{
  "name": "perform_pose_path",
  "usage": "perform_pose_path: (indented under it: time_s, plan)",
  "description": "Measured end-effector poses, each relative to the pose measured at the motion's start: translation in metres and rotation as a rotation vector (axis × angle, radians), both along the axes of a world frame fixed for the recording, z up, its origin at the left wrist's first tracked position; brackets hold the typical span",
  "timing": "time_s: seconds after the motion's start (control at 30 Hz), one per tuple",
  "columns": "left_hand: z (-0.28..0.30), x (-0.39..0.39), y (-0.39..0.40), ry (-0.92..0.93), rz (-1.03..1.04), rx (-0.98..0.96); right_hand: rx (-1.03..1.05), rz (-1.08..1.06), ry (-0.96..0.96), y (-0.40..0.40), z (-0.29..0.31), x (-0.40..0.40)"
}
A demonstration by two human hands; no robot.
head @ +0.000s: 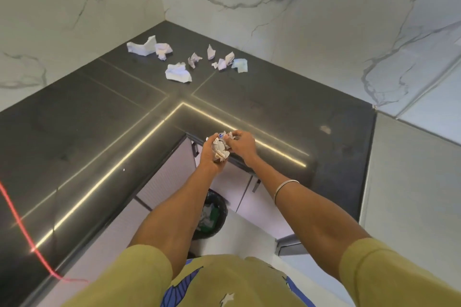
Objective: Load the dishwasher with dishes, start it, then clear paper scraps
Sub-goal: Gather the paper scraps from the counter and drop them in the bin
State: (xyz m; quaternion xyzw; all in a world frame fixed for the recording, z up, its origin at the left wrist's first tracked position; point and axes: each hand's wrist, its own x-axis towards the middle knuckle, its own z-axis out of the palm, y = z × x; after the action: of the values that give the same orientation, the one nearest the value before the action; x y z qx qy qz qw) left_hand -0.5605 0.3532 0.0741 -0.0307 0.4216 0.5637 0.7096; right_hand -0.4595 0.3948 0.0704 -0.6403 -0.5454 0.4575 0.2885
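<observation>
Paper scraps (220, 148) are bunched between both hands above the bin (212, 214), left hand (212, 154) cupping, right hand (240, 144) pinching, likely compacting them for dropping; more scraps (178, 72) lie on the bench (99, 119) beyond.

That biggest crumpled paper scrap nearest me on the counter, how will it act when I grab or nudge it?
The largest crumpled paper scrap is probably very light and soft, given its loose creased folds, so it should crush in a pinch. On the glossy dark counter a push would likely slide it rather than roll it, since it lies flattish. Nothing fragile shows.
</observation>
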Motion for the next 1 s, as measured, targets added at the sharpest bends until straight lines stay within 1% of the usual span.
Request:
perform_pose_path:
  time_s: [0.13, 0.3, 0.43, 0.57, 0.67, 0.73, 0.83, 0.93, 1.0]
  plan:
    - [-0.014, -0.001, -0.025, 0.01, 0.035, -0.025, -0.035, 0.008, -0.079, -0.025, -0.011, -0.009]
    - [-0.035, -0.01, -0.052, 0.079, 0.039, -0.134, -0.175, 0.068, -0.159, -0.053, -0.02, -0.024]
    - [-0.052, -0.022, -0.068, 0.152, -0.024, -0.221, -0.286, 0.107, -0.068, -0.072, -0.029, -0.03]
    - [-0.084, -0.032, -0.075, 0.189, -0.102, -0.255, -0.305, 0.046, -0.007, -0.084, -0.052, -0.035]
    - [-0.107, -0.034, -0.082, 0.157, -0.105, -0.263, -0.339, -0.025, 0.046, -0.087, -0.089, -0.039]
    - [-0.132, -0.034, -0.084, 0.171, -0.092, -0.279, -0.38, -0.08, 0.068, -0.086, -0.12, -0.04]
    - [-0.189, -0.034, -0.081, 0.198, -0.13, -0.301, -0.457, -0.152, 0.104, -0.087, -0.169, -0.039]
    - [-0.25, -0.037, -0.079, 0.254, -0.169, -0.364, -0.531, -0.138, 0.136, -0.091, -0.225, -0.037]
    - [-0.301, -0.043, -0.079, 0.323, -0.212, -0.401, -0.589, -0.149, 0.163, -0.094, -0.273, -0.038]
